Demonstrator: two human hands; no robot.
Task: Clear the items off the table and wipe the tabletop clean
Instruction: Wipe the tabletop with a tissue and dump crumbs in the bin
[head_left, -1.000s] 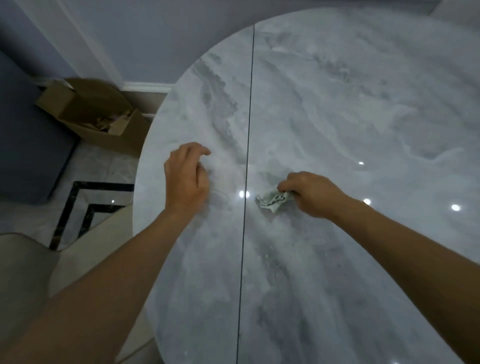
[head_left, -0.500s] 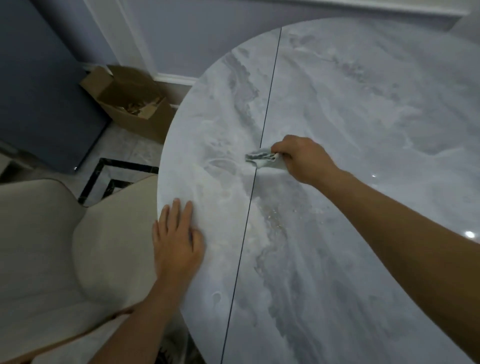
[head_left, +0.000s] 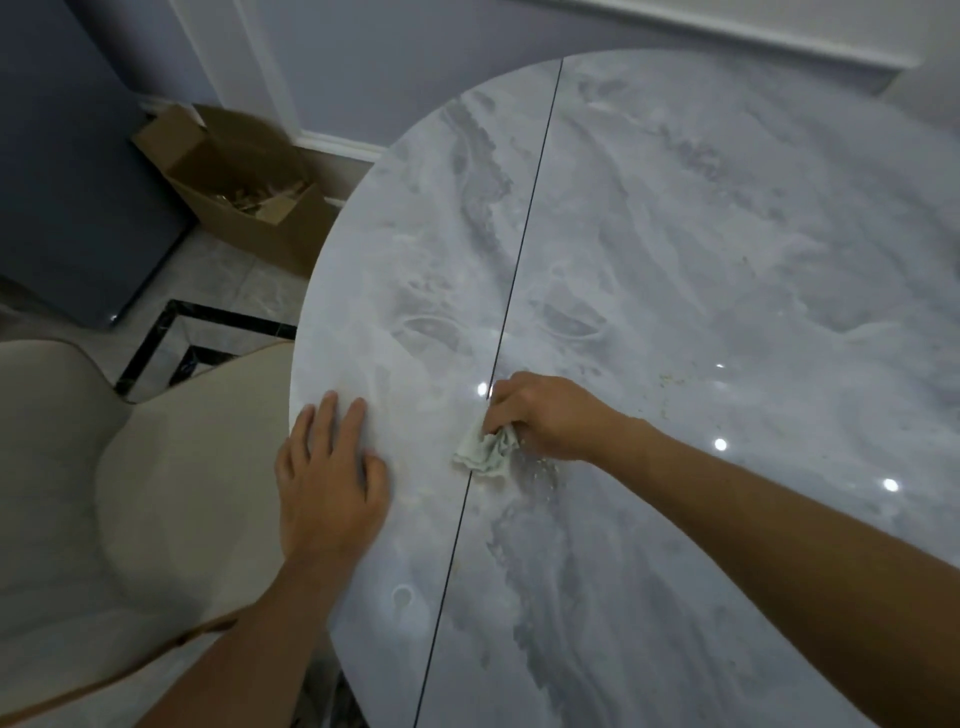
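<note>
The round grey marble tabletop (head_left: 701, 234) fills most of the head view, with a thin dark seam running down its middle. My right hand (head_left: 550, 415) grips a small crumpled pale cloth (head_left: 485, 452) and holds it down on the table right at the seam. Wet smears and small droplets show on the surface just right of the cloth. My left hand (head_left: 332, 478) rests flat on the table's left edge, fingers straight and spread, a short way left of the cloth.
A cream upholstered chair (head_left: 156, 493) stands against the table's left edge, under my left arm. An open cardboard box (head_left: 244, 192) with scraps sits on the tiled floor by the wall. A few crumbs (head_left: 670, 379) lie right of my right hand.
My right hand has dragged the cloth back along the seam toward me. My left hand stays flat on the table's left edge, where it moved from nearer the seam a second ago.
</note>
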